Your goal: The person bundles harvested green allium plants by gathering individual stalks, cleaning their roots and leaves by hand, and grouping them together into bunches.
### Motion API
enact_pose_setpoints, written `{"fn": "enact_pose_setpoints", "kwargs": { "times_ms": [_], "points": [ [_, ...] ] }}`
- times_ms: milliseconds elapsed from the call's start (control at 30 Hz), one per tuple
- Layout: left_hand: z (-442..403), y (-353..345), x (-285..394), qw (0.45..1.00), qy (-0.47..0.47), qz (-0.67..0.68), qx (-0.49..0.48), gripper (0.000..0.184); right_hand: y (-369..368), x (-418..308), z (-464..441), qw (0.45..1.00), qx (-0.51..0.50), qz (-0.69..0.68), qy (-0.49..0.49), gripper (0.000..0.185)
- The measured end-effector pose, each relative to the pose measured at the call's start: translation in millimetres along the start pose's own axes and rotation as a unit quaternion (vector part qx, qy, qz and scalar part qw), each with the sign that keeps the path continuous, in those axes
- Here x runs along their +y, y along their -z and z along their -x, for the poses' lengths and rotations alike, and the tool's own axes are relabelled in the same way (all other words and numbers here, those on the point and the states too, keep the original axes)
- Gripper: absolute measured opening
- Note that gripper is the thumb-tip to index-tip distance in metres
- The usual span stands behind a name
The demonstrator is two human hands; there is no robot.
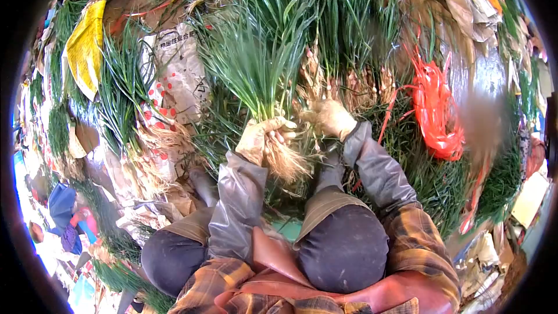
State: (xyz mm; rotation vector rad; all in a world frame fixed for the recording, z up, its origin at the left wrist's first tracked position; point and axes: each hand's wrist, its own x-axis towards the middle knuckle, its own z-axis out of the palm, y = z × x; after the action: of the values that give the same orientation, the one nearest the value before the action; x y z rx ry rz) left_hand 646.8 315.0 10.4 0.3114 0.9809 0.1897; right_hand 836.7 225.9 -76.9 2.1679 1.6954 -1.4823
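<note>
In the centre, my gloved left hand (263, 138) is wrapped round the base of a bunch of long green plants (253, 61). Pale, stringy roots (285, 160) hang below its fingers. Just to the right, my gloved right hand (330, 118) has its fingers curled in beside the stems and roots; whether they hold anything is too small to tell. More green plants (354, 17) with reddish-white bulbs and roots (357, 87) lie beyond my right hand.
Red plastic twine (433, 104) lies in a heap on the right. At the left are another rooted bunch (119, 93), a printed white sack (180, 70) and a yellow sack piece (87, 49). My knees (343, 247) are below my hands, with loose green leaves around.
</note>
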Motion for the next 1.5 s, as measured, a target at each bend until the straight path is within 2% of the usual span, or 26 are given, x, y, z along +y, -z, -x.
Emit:
{"fn": "enact_pose_setpoints", "kwargs": {
  "times_ms": [67,133,167,200,233,267,367,467,567,600,633,667,767,833,867,900,1000,1067,1133,1200,1300,1367,1400,1433,1467,1500],
  "points": [
    [-7.1,5.0,-4.8,0.999,0.028,-0.034,0.013,0.018,-14.6,-2.0,16.8,0.916,0.122,-0.374,0.076,0.042],
    [-4.0,-1.1,-5.7,0.998,0.033,-0.058,-0.023,0.019,7.3,-43.5,18.2,0.917,0.15,-0.298,0.22,0.039],
    [-13.6,22.9,-9.9,0.994,-0.015,-0.083,-0.063,0.02,19.3,-60.8,22.6,0.954,0.112,0.053,0.273,0.038],
    [-8.6,33.1,6.1,0.992,-0.034,-0.083,-0.091,0.023,-1.0,-52.3,9.9,0.87,0.312,-0.005,0.381,0.033],
    [2.0,34.7,19.7,0.989,-0.052,-0.08,-0.115,0.027,17.1,-68.0,13.0,0.865,0.242,-0.29,0.33,0.033],
    [16.4,11.8,28.7,0.988,-0.124,0.018,-0.091,0.029,23.7,-63.5,5.8,0.865,0.242,-0.291,0.33,0.033],
    [29.5,-0.9,50.5,0.953,-0.248,0.13,-0.115,0.048,58.6,-36.3,-22.5,0.917,0.383,-0.092,-0.064,0.021],
    [16.6,15.8,45.5,0.973,-0.186,0.109,-0.077,0.052,72.8,0.7,-53.7,0.936,0.203,-0.151,-0.244,0.02],
    [11.4,19.5,35.7,0.984,-0.113,0.116,-0.074,0.046,63.9,-13.4,-12.4,0.859,0.472,-0.172,-0.098,0.019],
    [6.3,19.8,30.2,0.991,-0.119,0.064,-0.026,0.038,69.0,-33.8,11.2,0.856,0.447,-0.232,-0.113,0.019],
    [8.9,-0.5,31.7,0.993,-0.091,0.063,0.03,0.032,53.1,-28.5,12.1,0.882,0.457,-0.107,-0.05,0.017],
    [-7.3,12.3,20.1,0.995,-0.086,0.055,-0.001,0.029,31.6,-28.9,17.2,0.853,0.498,-0.142,0.06,0.012],
    [-23.1,13.0,-1.0,0.997,-0.072,0.04,-0.005,0.018,15.5,-74.1,51.9,0.882,0.34,-0.263,0.192,0.015],
    [-14.8,2.5,5.9,0.997,-0.06,-0.033,-0.037,0.019,12.9,-74.0,61.6,0.93,0.241,-0.257,0.108,0.015],
    [-18.9,13.2,6.1,0.997,-0.026,-0.049,-0.056,0.023,19.6,-70.5,61.2,0.956,0.172,-0.234,-0.029,0.017],
    [-26.4,17.1,-6.8,0.994,-0.072,0.042,-0.068,0.025,-2.3,-43.3,43.5,0.966,0.251,-0.004,-0.059,0.021],
    [-14.1,7.3,2.0,0.992,-0.099,0.065,-0.044,0.028,-10.0,-15.2,31.4,0.972,0.155,-0.066,-0.165,0.026],
    [-16.1,15.0,3.7,0.995,-0.072,0.052,-0.039,0.03,-5.9,-25.8,37.7,0.927,0.37,-0.056,-0.014,0.028],
    [-13.0,1.9,-0.4,0.998,-0.053,0.034,-0.02,0.033,-2.0,-19.3,9.8,0.921,0.387,0.005,0.046,0.03],
    [-20.4,-0.2,-11.4,1.0,-0.005,0.002,-0.028,0.023,11.3,-27.0,-15.8,0.93,0.324,-0.169,0.035,0.027],
    [-16.4,-13.6,-17.4,1.0,-0.002,0.021,0.019,0.018,7.9,-57.8,-19.8,0.829,0.411,-0.374,0.064,0.02],
    [-18.6,-4.6,-16.3,0.997,0.015,0.071,-0.023,0.022,16.4,-55.7,-9.2,0.914,0.403,-0.047,0.033,0.029],
    [-19.9,-1.6,-14.5,0.999,0.021,0.039,-0.009,0.025,11.1,-51.7,-10.2,0.892,0.449,-0.03,0.045,0.03],
    [-21.3,4.5,-14.8,0.994,0.005,0.061,-0.086,0.03,20.9,-53.5,-5.7,0.919,0.359,-0.092,-0.133,0.026],
    [-14.9,7.6,-10.9,0.988,-0.024,0.068,-0.134,0.03,7.0,-16.3,-21.5,0.89,0.435,-0.062,-0.12,0.023],
    [-7.2,8.5,-8.6,0.979,-0.055,0.075,-0.181,0.031,9.6,-3.6,-25.9,0.917,0.375,-0.033,-0.129,0.018]
  ]
}}
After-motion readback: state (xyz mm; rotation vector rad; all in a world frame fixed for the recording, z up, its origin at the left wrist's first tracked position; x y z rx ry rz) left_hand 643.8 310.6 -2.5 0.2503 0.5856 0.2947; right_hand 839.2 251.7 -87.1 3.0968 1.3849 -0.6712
